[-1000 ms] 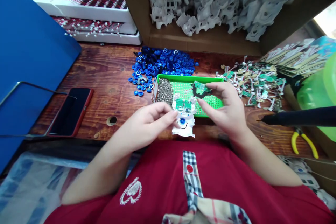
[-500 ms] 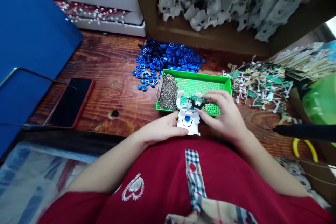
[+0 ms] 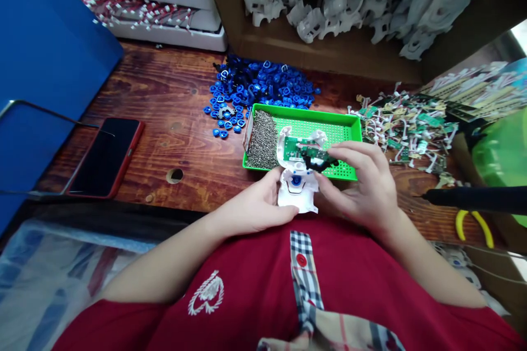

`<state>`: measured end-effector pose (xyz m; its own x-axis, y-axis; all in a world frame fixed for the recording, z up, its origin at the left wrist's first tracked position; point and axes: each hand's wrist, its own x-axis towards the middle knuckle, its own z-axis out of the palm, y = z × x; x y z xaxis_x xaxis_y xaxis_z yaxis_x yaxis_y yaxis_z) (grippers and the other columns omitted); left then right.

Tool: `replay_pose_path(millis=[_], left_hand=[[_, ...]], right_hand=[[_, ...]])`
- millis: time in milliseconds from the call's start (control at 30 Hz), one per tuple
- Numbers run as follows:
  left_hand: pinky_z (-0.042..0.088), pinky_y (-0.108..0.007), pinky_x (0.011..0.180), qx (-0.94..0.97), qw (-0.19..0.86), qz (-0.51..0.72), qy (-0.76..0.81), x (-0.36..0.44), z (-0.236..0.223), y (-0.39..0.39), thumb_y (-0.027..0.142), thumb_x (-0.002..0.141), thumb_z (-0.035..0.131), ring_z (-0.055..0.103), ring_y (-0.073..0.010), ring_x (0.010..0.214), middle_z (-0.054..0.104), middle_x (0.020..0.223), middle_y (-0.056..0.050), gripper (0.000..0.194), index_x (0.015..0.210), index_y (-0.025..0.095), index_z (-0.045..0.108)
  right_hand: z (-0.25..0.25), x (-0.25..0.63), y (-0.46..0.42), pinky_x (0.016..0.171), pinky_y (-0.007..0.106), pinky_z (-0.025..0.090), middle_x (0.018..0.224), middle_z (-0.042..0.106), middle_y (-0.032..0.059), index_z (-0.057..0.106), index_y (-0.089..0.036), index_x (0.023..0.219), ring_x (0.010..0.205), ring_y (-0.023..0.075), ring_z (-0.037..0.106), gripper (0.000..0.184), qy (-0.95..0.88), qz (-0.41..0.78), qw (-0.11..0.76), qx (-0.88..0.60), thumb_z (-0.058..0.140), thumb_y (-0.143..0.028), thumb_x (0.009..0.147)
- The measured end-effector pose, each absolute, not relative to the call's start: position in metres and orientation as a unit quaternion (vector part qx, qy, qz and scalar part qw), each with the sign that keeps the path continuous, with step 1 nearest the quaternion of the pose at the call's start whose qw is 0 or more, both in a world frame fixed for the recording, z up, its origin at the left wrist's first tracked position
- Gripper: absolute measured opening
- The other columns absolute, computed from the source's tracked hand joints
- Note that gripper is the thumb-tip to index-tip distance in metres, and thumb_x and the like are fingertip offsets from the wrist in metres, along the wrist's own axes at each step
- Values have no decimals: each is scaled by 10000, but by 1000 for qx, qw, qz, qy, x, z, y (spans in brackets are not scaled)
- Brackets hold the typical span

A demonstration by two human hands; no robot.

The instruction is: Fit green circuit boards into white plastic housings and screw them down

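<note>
Since a second ago, the black bracket (image 3: 313,166) has come over the white casing (image 3: 303,203), and the left hand (image 3: 256,203) has shifted to the casing's lower part. Left thumb and fingers clamp that casing, which overlaps the green tray's (image 3: 317,112) near edge in view; the right hand (image 3: 366,182) pinches the bracket, the two hands apart.

L grip (image 3: 259,203) clasped, thumb (image 3: 284,214) extd; R grip (image 3: 364,184) pinching, fingers (image 3: 354,154) bent.

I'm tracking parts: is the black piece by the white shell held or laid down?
Held: the right hand has the black piece between thumb and fingers, over the white shell; whether it touches is unclear.
</note>
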<state>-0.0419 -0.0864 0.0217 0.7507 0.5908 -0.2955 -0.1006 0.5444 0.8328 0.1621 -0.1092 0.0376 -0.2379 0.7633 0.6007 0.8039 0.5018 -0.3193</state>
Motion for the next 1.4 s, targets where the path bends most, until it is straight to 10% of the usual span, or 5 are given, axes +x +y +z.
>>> replay_pose_path(millis=[733, 1200, 1400], left_hand=[[352, -287, 1045, 480, 768, 283, 317, -40, 39, -90, 266, 858, 573, 462, -180, 1225, 463, 1371, -64, 493, 1289, 196, 344], [325, -346, 1082, 462, 740, 317, 372, -34, 29, -87, 246, 883, 511, 416, -212, 1292, 473, 1389, -75, 452, 1316, 188, 394], [389, -335, 1034, 436, 747, 342, 367, -34, 28, -86, 244, 874, 528, 502, -205, 1214, 542, 1328, -62, 418, 1280, 188, 452]], right_hand=[[61, 152, -116, 954, 334, 472, 1160, 514, 105, 554, -161, 1096, 1094, 178, 514, 339, -814, 146, 285, -484, 632, -277, 787], [60, 147, -114, 895, 447, 501, 1295, 493, 121, 549, -155, 1188, 1093, 259, 516, 345, -875, 29, 141, -461, 504, -281, 871], [53, 149, -118, 953, 404, 483, 1226, 529, 116, 532, -175, 1166, 1128, 218, 516, 330, -815, 94, 278, -499, 551, -242, 843]])
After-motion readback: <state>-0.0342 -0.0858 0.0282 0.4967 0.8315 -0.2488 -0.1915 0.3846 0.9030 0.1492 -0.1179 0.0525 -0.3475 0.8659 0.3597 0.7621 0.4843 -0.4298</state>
